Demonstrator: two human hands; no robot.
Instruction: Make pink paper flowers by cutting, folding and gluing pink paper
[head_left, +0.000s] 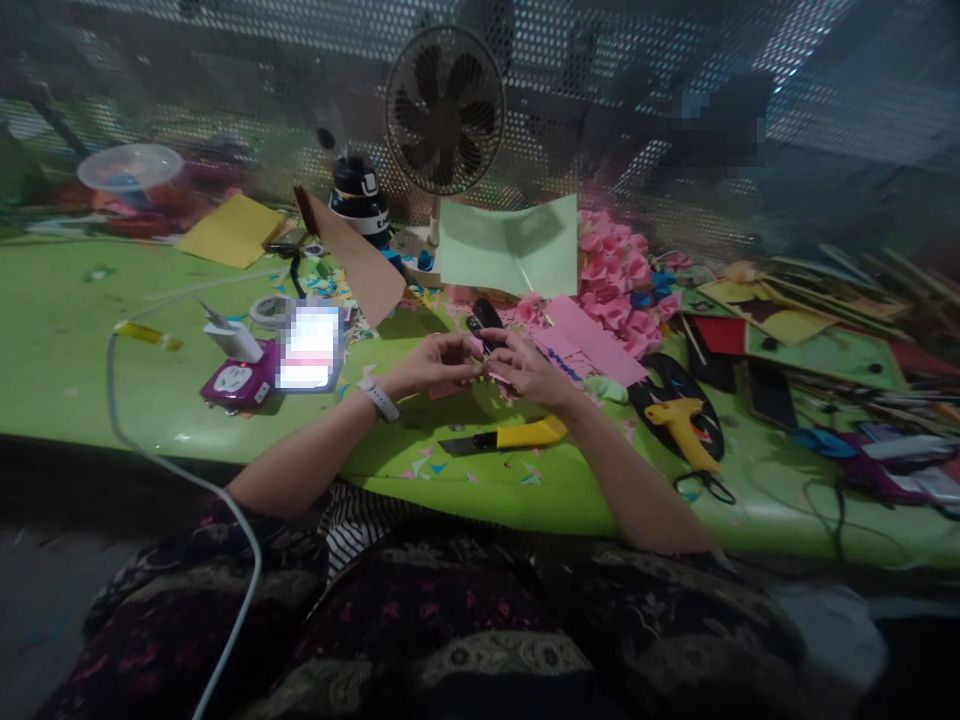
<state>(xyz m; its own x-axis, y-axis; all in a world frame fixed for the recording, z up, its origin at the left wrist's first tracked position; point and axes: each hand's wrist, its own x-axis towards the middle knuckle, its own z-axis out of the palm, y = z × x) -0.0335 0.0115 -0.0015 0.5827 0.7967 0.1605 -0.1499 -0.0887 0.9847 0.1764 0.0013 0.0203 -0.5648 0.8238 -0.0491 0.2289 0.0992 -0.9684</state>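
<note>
My left hand (433, 366) and my right hand (526, 370) meet above the front middle of the green table. Their fingers are bent and pinched together around a small piece of pink paper (477, 346), which they mostly cover. A black tool (484, 318), perhaps a stapler, lies just behind my fingers. Close to my right hand are pink paper sheets (596, 340) and loose pink scraps. In front of both hands rests a yellow utility knife (525, 434), its dark blade pointing left. Small coloured paper clippings (435, 467) are scattered around the blade.
Pink paper flowers (611, 265) are heaped beside a pale green sheet (510, 245), with a fan (446, 110) behind. A yellow glue gun (686, 425) and scissors (705, 487) lie right. A lit phone (309, 348), purple socket block (238, 380) and white cable (251, 545) are left.
</note>
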